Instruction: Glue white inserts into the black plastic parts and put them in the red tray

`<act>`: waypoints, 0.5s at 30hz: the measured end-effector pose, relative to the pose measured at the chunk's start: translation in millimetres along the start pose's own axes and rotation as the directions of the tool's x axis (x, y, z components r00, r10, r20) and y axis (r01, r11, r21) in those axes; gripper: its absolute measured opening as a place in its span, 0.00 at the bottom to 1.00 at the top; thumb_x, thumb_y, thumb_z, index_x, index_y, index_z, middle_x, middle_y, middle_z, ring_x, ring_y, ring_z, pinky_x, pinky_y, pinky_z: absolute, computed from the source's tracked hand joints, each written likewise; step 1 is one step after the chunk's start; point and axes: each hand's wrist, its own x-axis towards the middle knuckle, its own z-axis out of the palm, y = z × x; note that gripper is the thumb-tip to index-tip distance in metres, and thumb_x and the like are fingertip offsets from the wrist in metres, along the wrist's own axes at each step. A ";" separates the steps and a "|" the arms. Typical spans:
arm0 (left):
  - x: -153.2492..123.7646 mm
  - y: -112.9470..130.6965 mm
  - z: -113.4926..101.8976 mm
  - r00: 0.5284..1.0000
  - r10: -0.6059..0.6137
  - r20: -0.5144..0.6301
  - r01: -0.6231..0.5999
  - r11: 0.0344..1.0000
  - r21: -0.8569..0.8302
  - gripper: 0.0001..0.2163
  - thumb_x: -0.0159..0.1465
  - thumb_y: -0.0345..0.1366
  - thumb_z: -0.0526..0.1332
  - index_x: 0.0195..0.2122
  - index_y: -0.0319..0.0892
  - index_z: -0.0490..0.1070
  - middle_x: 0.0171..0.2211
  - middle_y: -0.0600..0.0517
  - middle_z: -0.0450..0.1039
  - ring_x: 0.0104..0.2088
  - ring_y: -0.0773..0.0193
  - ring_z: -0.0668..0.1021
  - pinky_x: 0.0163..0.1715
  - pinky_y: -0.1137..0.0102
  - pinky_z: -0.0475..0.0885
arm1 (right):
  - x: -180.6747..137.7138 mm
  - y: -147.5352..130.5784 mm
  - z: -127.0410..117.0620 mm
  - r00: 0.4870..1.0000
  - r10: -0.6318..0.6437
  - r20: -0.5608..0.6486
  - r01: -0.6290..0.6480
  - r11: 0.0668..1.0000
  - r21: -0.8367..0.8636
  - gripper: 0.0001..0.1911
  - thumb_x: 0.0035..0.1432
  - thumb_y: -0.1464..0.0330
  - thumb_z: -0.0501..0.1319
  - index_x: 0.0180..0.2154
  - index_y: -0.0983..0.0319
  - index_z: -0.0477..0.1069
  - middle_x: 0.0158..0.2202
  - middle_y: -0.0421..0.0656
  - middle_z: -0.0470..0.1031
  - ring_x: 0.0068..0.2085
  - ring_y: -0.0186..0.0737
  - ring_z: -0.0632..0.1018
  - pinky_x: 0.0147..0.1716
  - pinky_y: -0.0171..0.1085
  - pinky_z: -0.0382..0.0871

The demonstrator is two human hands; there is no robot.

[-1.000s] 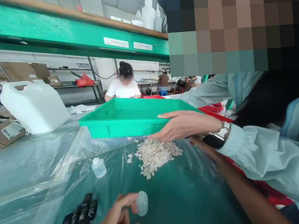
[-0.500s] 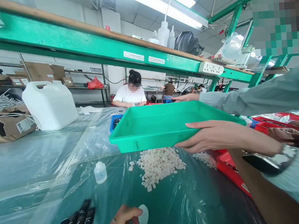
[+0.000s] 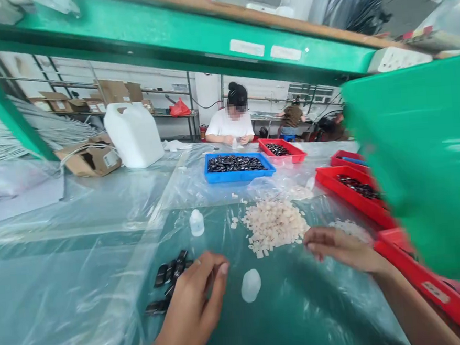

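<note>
My left hand (image 3: 195,301) lies low over the plastic-covered table with its fingers stretched out and nothing in them. It sits between a row of small black parts (image 3: 168,274) and a little translucent bottle (image 3: 250,285) lying on its side, a short gap from the fingertips. My right hand (image 3: 338,249) rests flat with the fingers pointing left, beside a pile of small white pieces (image 3: 275,223). It holds nothing. A green tray (image 3: 422,164) fills the right side, tilted up and blurred; whoever holds it is out of view.
A small bottle (image 3: 196,222) stands upright left of the pile. Behind are a blue tray (image 3: 214,174) and red trays (image 3: 281,150) (image 3: 353,190) of black parts. A white jerrycan (image 3: 133,134) and cardboard box (image 3: 89,158) sit far left. Another person (image 3: 228,122) sits opposite.
My left hand has let go of the little bottle, which now lies on the table. The green tray has swung from over the pile to the right and tilted up. My view shifted left.
</note>
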 end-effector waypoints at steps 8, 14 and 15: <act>8.5 -35.2 -25.0 0.871 -0.331 0.363 0.161 0.891 0.425 0.07 0.72 0.38 0.65 0.46 0.39 0.76 0.42 0.50 0.80 0.39 0.59 0.83 0.42 0.59 0.80 | 37.4 -41.6 80.2 0.974 -0.152 0.167 0.170 0.980 -0.102 0.27 0.56 0.59 0.73 0.56 0.54 0.72 0.51 0.44 0.75 0.41 0.42 0.76 0.40 0.40 0.73; 2.5 -34.3 -33.7 0.731 -0.420 0.537 0.107 0.849 0.518 0.07 0.70 0.37 0.67 0.44 0.39 0.77 0.44 0.49 0.80 0.42 0.58 0.83 0.44 0.58 0.80 | 42.7 -31.2 117.3 0.982 -0.135 0.131 0.129 0.990 0.052 0.21 0.61 0.58 0.69 0.54 0.53 0.72 0.59 0.45 0.73 0.52 0.50 0.77 0.52 0.46 0.73; 3.5 -32.9 -33.0 0.734 -0.413 0.539 0.105 0.854 0.510 0.05 0.70 0.35 0.67 0.43 0.39 0.77 0.43 0.50 0.80 0.41 0.58 0.83 0.42 0.59 0.80 | 43.3 -29.4 119.8 0.983 -0.126 0.131 0.115 0.989 0.088 0.20 0.62 0.57 0.68 0.54 0.53 0.73 0.58 0.45 0.74 0.54 0.51 0.77 0.50 0.46 0.74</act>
